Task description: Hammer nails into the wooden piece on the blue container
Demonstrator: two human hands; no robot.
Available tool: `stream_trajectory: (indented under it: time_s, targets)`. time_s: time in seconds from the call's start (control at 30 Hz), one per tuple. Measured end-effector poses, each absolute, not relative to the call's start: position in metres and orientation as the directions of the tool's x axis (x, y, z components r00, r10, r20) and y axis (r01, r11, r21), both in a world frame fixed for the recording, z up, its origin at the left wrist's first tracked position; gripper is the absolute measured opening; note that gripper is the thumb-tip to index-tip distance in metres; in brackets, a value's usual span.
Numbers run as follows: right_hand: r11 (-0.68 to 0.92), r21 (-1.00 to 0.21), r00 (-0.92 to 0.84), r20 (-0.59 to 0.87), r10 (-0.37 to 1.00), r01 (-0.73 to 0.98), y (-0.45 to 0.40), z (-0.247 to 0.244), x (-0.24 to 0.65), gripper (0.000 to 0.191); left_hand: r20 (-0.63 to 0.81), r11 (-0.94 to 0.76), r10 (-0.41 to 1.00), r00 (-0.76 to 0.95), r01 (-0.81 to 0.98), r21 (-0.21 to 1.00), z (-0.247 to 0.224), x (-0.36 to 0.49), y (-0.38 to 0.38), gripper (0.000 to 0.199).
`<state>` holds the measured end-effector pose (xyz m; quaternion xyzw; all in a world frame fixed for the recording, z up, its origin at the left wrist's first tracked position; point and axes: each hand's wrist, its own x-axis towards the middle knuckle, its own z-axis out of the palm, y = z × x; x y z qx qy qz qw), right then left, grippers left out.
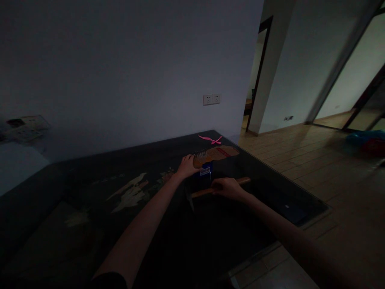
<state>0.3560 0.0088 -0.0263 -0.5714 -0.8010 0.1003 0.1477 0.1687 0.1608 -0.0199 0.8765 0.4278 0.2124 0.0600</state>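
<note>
A brown shoe-shaped piece (221,153) with dark laces and a red band lies across a small blue box (206,169) with a white label. My left hand (188,165) is closed on the left end of the brown piece. Nearer to me, a hammer (203,192) with a wooden handle and a dark metal head lies low over the dark table. My right hand (224,187) is wrapped round the middle of its handle, the head pointing left. Dim light hides the fingertips of both hands in part.
A pink ribbon (213,140) lies near the far corner of the dark table (120,160), which has a floral picture. A dark flat object (291,210) rests near the right edge. Behind stands a wall with sockets (211,99). Papers (27,126) are at the far left.
</note>
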Motion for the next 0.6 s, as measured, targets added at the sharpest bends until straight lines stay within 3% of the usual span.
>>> stream_trajectory:
  time_s: [0.37, 0.6]
  targets:
    - [0.330, -0.299, -0.320, 0.085, 0.944, 0.895, 0.032, -0.025, 0.361, 0.029, 0.311, -0.620, 0.784, 0.538, 0.710, 0.335, -0.023, 0.169, 0.160, 0.080]
    - [0.339, -0.302, -0.332, 0.076, 0.940, 0.891, 0.037, -0.031, 0.358, 0.030, 0.342, -0.606, 0.794, 0.503, 0.706, 0.366, -0.021, 0.166, 0.152, 0.109]
